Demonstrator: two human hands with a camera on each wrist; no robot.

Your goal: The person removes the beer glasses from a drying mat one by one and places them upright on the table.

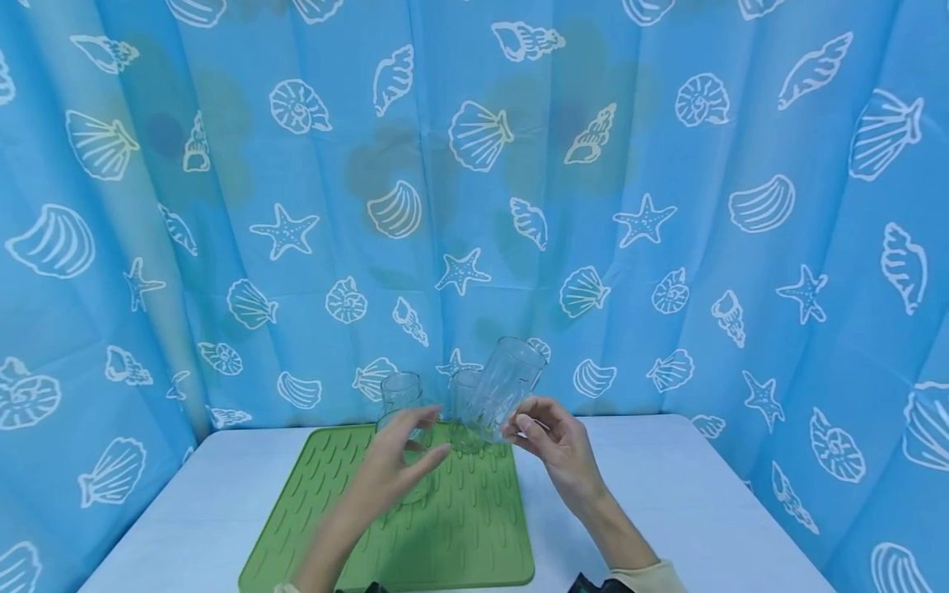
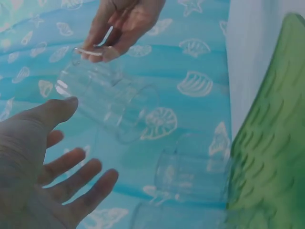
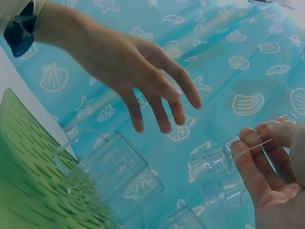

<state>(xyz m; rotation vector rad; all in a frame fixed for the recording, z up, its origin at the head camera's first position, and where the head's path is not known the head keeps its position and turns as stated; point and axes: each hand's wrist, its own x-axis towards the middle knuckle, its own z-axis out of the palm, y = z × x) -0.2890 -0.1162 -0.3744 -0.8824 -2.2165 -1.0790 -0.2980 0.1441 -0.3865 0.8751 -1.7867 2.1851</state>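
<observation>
Landmark: the green mat, laid on the white bench. The right hand pinches the clear glass at its lower end, thumb against fingers. The glass is tilted and raised at the mat's rear right corner. Whether the fingers hold its rim or a handle cannot be told. The left hand is spread above the mat, fingers apart, and is not touching the held glass.

Procedure: maintain a firm, even pinch. Because the glass is gripped at one end only, its free end may swing; support its wall with the left hand before turning it. Maintain clearance from the second glass and the third glass, both toward the mat's rear edge; contact could chip or topple them. Transparent walls overlap visually, so verify clearance from more than one angle. Level the glass before any contact with the mat.
</observation>
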